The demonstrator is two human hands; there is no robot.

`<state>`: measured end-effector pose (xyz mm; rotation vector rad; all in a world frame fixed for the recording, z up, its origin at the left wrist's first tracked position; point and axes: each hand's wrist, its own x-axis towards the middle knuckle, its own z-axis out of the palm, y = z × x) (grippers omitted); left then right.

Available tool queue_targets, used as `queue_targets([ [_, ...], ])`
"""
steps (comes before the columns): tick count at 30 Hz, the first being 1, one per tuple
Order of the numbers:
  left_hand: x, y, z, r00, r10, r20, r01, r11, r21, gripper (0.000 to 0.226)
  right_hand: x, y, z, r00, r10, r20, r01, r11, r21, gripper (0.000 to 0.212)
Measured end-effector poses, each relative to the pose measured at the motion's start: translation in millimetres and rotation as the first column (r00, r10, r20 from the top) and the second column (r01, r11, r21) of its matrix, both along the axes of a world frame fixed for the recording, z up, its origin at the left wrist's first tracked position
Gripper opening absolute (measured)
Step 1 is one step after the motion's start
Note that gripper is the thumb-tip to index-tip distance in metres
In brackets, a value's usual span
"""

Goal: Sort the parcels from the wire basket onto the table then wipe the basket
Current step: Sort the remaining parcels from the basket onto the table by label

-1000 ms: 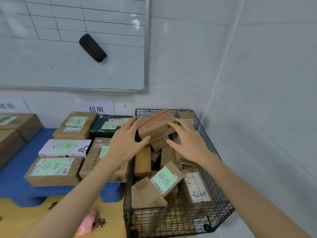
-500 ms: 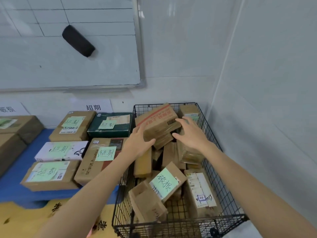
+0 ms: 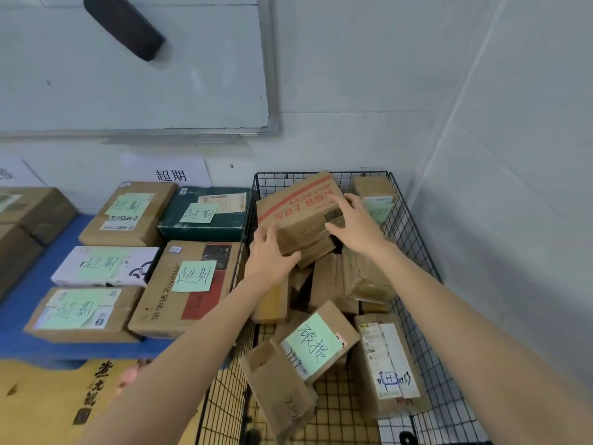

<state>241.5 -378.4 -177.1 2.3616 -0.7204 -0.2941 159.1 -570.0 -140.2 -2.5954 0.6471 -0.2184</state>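
Note:
A black wire basket [image 3: 415, 232] stands in the corner, piled with cardboard parcels. On top at the back lies a brown parcel with a red stripe [image 3: 298, 203]. My left hand [image 3: 271, 260] grips its near left corner, thumb under the edge. My right hand [image 3: 357, 224] holds its right end, fingers over the top and thumb on the front face. Lower in the basket lie a parcel with a green note [image 3: 316, 343] and a parcel with a white label [image 3: 390, 364].
Left of the basket, a blue table [image 3: 19, 303] holds several parcels with green notes, including a dark green box [image 3: 205, 226] and a Royalstar carton [image 3: 189, 284] hard against the basket. A whiteboard [image 3: 128, 85] hangs above. White walls close the back and right.
Both hands have closed in on the red-striped parcel, the left thumb going under its edge. The camera has moved nearer and lower over the basket.

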Motion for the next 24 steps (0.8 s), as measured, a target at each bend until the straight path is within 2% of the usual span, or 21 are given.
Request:
queue_targets([
  [4, 4.5, -8.8, -1.7, 1.000, 0.004, 0.006, -0.004, 1.000, 0.003, 0.084, -3.2, -8.5, -13.1, 1.000, -0.009, 0.005, 0.009, 1.000, 0.015, 0.066],
  [9, 8.8, -20.4, 1.6, 0.997, 0.004, 0.082, 0.001, 0.999, -0.053, 0.084, -4.8, -16.2, -16.1, 0.996, -0.054, 0.071, 0.051, 0.998, 0.038, 0.059],
  [15, 15.5, -30.5, 10.2, 0.996, 0.054, 0.064, -0.047, 0.994, -0.103, 0.079, -3.5, -21.4, -13.0, 0.993, -0.076, 0.092, 0.052, 0.970, 0.239, 0.051],
  [19, 18.0, -31.8, 12.2, 0.995, 0.102, 0.012, -0.096, 0.969, -0.226, 0.072, -7.3, -19.0, -8.1, 0.991, -0.085, 0.105, 0.052, 0.958, 0.282, 0.052],
  [24, 14.4, -27.8, 26.3, 0.991, 0.094, 0.098, -0.054, 0.935, -0.351, 0.075, -24.0, -15.2, 10.4, 0.976, -0.088, 0.199, 0.038, 0.970, 0.242, 0.059],
])
